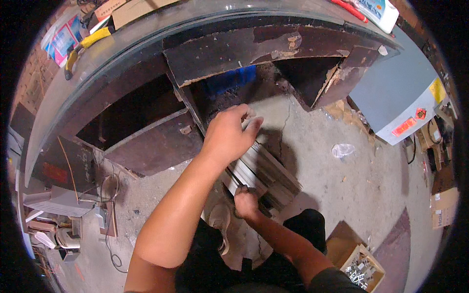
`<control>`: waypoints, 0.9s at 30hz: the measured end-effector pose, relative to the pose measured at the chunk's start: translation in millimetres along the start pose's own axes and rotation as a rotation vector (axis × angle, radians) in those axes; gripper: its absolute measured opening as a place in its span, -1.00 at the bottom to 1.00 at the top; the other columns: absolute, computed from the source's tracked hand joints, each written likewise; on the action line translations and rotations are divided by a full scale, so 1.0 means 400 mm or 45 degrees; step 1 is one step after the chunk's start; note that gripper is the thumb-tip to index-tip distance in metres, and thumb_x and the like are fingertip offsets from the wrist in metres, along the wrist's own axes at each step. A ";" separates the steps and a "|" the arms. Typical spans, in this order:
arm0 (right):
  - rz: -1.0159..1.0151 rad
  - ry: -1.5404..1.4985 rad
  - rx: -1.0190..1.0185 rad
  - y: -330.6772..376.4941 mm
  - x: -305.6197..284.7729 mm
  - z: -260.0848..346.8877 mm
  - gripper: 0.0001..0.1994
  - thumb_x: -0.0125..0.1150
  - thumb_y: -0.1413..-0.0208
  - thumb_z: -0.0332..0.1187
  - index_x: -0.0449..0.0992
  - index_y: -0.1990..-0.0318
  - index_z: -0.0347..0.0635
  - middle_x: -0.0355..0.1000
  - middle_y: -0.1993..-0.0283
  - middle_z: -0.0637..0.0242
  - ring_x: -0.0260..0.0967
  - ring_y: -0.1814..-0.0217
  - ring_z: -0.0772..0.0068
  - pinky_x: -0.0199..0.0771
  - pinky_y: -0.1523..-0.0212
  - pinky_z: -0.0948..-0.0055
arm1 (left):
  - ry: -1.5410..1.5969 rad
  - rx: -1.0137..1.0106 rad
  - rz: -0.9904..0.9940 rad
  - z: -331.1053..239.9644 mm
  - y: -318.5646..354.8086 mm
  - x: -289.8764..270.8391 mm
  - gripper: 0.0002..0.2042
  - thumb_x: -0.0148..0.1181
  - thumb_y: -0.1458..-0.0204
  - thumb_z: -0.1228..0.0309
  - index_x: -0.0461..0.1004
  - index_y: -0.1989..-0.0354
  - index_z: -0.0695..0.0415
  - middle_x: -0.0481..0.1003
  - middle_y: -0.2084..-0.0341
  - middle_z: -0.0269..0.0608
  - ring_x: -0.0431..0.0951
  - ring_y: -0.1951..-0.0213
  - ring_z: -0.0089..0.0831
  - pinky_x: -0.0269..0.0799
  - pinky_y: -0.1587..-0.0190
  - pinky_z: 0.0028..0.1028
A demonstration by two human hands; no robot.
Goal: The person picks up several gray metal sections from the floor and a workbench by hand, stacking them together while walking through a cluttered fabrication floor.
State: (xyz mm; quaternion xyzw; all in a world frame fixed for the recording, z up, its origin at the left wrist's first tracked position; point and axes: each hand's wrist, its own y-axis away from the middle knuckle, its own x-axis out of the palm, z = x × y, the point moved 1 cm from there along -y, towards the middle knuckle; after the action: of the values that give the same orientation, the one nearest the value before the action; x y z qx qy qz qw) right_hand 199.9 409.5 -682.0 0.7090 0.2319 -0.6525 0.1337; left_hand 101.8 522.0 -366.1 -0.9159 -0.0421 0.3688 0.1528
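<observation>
A bundle of long metal bars and dark strips [266, 168] lies on the concrete floor in front of a worn dark wooden desk [244, 46]. My left hand [229, 134] reaches forward over the far end of the bundle, fingers curled on the top bar. My right hand [245, 201] is closed around the near end of the bars, low by my knees. Both forearms come in from the lower edge. What lies under my left palm is hidden.
The desk has an open drawer [151, 141] at left and a hollow with a blue object [229, 80]. A grey cabinet [395, 97] stands at right. A cardboard box of small metal parts [361, 268] sits by my right knee. Cables and clutter lie at left.
</observation>
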 end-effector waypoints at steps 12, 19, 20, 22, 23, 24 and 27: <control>0.035 -0.120 -0.025 0.024 0.043 0.015 -0.73 0.29 0.11 -0.35 0.40 0.23 -0.13 0.40 0.38 0.27 0.46 0.36 0.20 0.51 0.33 0.22 | -0.030 0.088 -0.004 -0.008 -0.009 0.021 -0.74 0.28 -0.15 0.23 0.54 0.30 0.22 0.59 0.37 0.09 0.62 0.26 -0.02 0.50 0.20 -0.23; 0.344 -1.095 0.143 0.032 -0.105 -0.068 -0.73 0.08 -0.23 -0.38 0.46 -0.07 -0.18 0.53 0.13 -0.04 0.55 0.18 -0.14 0.57 0.14 -0.03 | -0.007 0.157 -0.023 0.007 -0.005 0.013 -0.77 0.29 -0.15 0.26 0.57 0.28 0.21 0.59 0.42 0.04 0.62 0.34 -0.11 0.49 0.22 -0.28; 0.293 -1.319 0.156 0.047 -0.079 -0.084 -0.62 0.16 -0.20 -0.36 0.38 -0.17 -0.21 0.53 0.06 0.01 0.53 0.08 -0.06 0.55 0.08 0.06 | 0.022 0.156 -0.018 -0.002 -0.010 0.011 -0.77 0.29 -0.15 0.26 0.57 0.27 0.21 0.59 0.43 0.03 0.62 0.35 -0.15 0.49 0.23 -0.29; 0.150 -1.516 0.089 0.071 0.000 -0.144 -0.49 0.25 -0.19 -0.31 0.32 -0.27 -0.22 0.54 -0.03 0.08 0.50 -0.03 0.11 0.52 0.01 0.20 | 0.132 0.061 -0.002 -0.009 -0.024 0.014 -0.75 0.30 -0.15 0.25 0.58 0.25 0.23 0.58 0.46 -0.04 0.60 0.38 -0.32 0.47 0.24 -0.34; 0.079 -1.491 0.006 0.083 0.019 -0.178 -0.49 0.26 -0.21 -0.28 0.35 -0.28 -0.21 0.54 -0.06 0.10 0.49 -0.04 0.20 0.51 -0.01 0.25 | 0.090 0.042 -0.006 -0.013 -0.028 0.010 -0.75 0.29 -0.15 0.25 0.59 0.25 0.23 0.59 0.45 -0.05 0.60 0.37 -0.33 0.48 0.23 -0.35; 0.006 -1.459 -0.064 0.101 0.040 -0.219 -0.49 0.26 -0.23 -0.26 0.37 -0.29 -0.19 0.54 -0.09 0.13 0.48 -0.05 0.29 0.50 -0.03 0.31 | 0.058 0.033 -0.004 -0.021 -0.035 0.014 -0.75 0.29 -0.16 0.25 0.59 0.24 0.22 0.60 0.43 -0.06 0.60 0.36 -0.33 0.48 0.22 -0.35; 0.697 -2.157 0.560 0.065 -0.230 -0.286 -0.65 0.12 -0.32 -0.19 0.56 -0.15 -0.14 0.58 0.02 0.27 0.52 0.27 0.41 0.55 0.22 0.36 | 0.085 -0.018 -0.010 0.037 -0.032 0.004 -0.74 0.30 -0.13 0.22 0.61 0.21 0.18 0.62 0.37 -0.02 0.62 0.30 -0.22 0.50 0.16 -0.32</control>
State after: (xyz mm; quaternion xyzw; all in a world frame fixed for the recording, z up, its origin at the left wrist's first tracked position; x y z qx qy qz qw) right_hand 307.9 429.2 -581.2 0.0334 -0.2491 -0.9292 0.2711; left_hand 93.3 538.1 -373.3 -0.9286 -0.0433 0.3371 0.1493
